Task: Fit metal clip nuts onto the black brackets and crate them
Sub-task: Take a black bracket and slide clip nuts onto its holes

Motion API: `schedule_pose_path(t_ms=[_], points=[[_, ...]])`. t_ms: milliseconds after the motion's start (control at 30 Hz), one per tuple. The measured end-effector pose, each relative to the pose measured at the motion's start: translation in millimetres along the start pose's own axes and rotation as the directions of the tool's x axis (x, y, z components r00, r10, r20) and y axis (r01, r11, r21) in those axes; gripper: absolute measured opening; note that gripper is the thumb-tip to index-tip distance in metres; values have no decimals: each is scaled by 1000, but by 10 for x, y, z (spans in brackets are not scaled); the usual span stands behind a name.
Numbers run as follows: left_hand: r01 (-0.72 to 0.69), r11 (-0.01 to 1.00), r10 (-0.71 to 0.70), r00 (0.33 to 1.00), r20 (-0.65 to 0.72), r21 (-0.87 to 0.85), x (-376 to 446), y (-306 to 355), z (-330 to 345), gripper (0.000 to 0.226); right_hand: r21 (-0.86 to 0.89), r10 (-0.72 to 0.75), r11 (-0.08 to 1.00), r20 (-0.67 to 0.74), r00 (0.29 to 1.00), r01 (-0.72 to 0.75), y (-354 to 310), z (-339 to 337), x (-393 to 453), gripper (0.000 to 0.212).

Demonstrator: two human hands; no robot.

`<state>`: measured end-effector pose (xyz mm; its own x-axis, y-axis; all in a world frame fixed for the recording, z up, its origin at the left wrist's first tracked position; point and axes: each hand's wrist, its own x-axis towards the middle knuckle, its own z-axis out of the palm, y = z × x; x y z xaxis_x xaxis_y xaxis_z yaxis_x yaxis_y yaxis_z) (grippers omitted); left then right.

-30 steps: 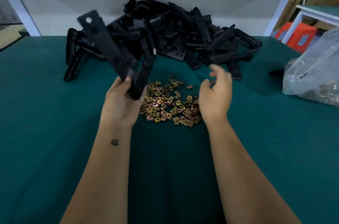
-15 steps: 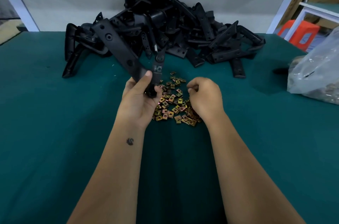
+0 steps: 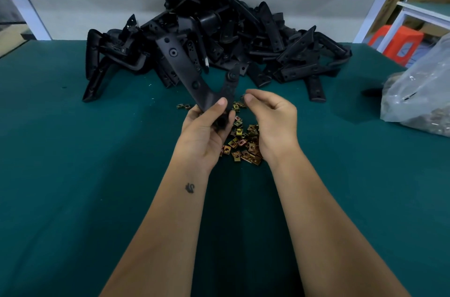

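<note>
A dark green cloth-covered table carries a big heap of black angled plastic brackets against its far edge. At the right edge lies a clear, crumpled plastic bag. Near the middle, a V-shaped black bracket stands raised above the table, gripped at its bend by the left hand, thumb curled over the front. Beside it the right hand has its fingers curled, tips pinched together; whether they hold anything cannot be told. Beneath both hands lies a scatter of small brass-coloured metal clip nuts.
</note>
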<state>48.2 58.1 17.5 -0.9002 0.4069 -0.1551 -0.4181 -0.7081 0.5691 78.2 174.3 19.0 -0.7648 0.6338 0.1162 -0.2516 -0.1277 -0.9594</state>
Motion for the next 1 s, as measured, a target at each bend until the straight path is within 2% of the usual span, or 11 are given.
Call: schedule_pose_path(t_ms=[133, 233, 400, 567, 767, 1000], points=[[-13, 998, 13, 1000, -5, -58, -6, -2, 4, 20, 131, 23, 991, 71, 997, -32, -10, 8, -22, 16], [-35, 995, 31, 999, -42, -92, -10, -1, 20, 33, 203, 24, 978, 137, 990, -52, -25, 13, -36, 19], [-40, 992, 29, 995, -92, -122, -5, -2, 33, 54, 172, 18, 983, 228, 974, -59, -37, 48, -73, 26], [-98, 995, 95, 993, -74, -26, 4, 34, 30, 50, 106, -36, 994, 270, 962, 8, -27, 62, -98, 30], [-156, 987, 158, 979, -132, 25, 34, 83, 6, 47, 99, -60, 995, 293, 954, 32, -23, 61, -101, 31], [-200, 978, 208, 960, -188, 61, 59, 177, -53, 49, 83, -102, 993, 244, 964, 84, -59, 16, -54, 33]])
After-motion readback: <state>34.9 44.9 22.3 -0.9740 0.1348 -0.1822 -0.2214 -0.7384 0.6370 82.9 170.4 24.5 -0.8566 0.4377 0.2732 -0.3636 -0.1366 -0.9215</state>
